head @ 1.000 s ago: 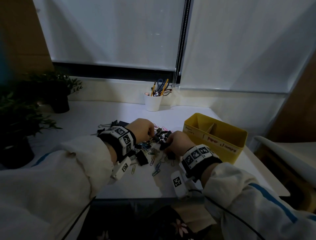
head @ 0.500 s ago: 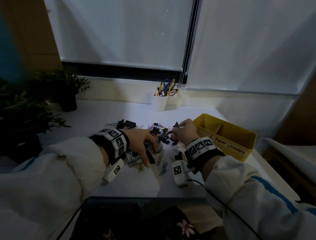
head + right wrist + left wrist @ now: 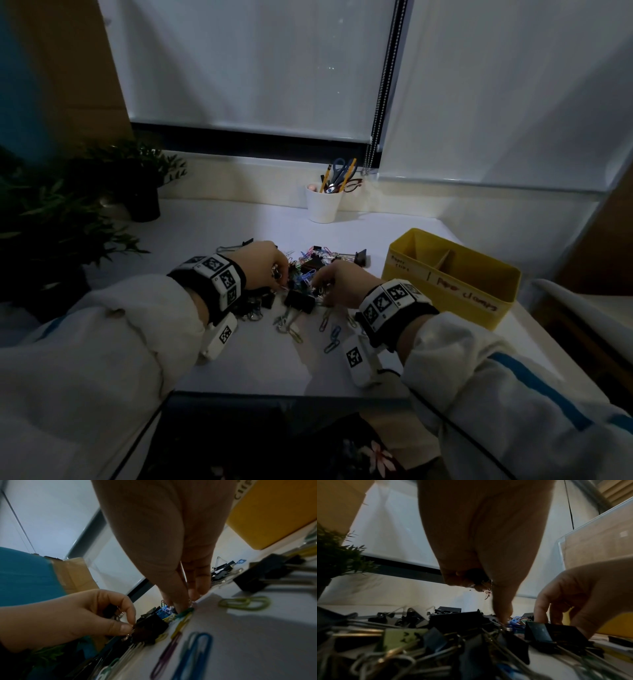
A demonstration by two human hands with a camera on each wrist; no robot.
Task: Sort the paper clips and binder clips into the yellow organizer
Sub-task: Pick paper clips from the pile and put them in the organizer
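A mixed pile of paper clips and binder clips point(image 3: 308, 270) lies mid-table. The yellow organizer point(image 3: 445, 294) stands to its right, with a divider inside and handwritten labels on its front. My left hand point(image 3: 279, 274) is at the pile's left side. Its curled fingers hold a small black binder clip point(image 3: 476, 576), and its thumb point(image 3: 123, 627) touches another black clip point(image 3: 150, 628). My right hand point(image 3: 318, 286) reaches down at the pile's right side. Its thumb and fingertips point(image 3: 180, 607) close on a green paper clip point(image 3: 186, 612).
A large black binder clip point(image 3: 299, 301) and blue paper clips point(image 3: 332, 339) lie in front of the pile. A white cup point(image 3: 323, 205) of pencils and scissors stands at the back. Potted plants point(image 3: 68, 219) fill the left side. The table's edge point(image 3: 274, 394) is near me.
Half a second ago my right hand was lifted beside the organizer with a dark clip; now it is down on the pile. My left hand's spread fingers have curled.
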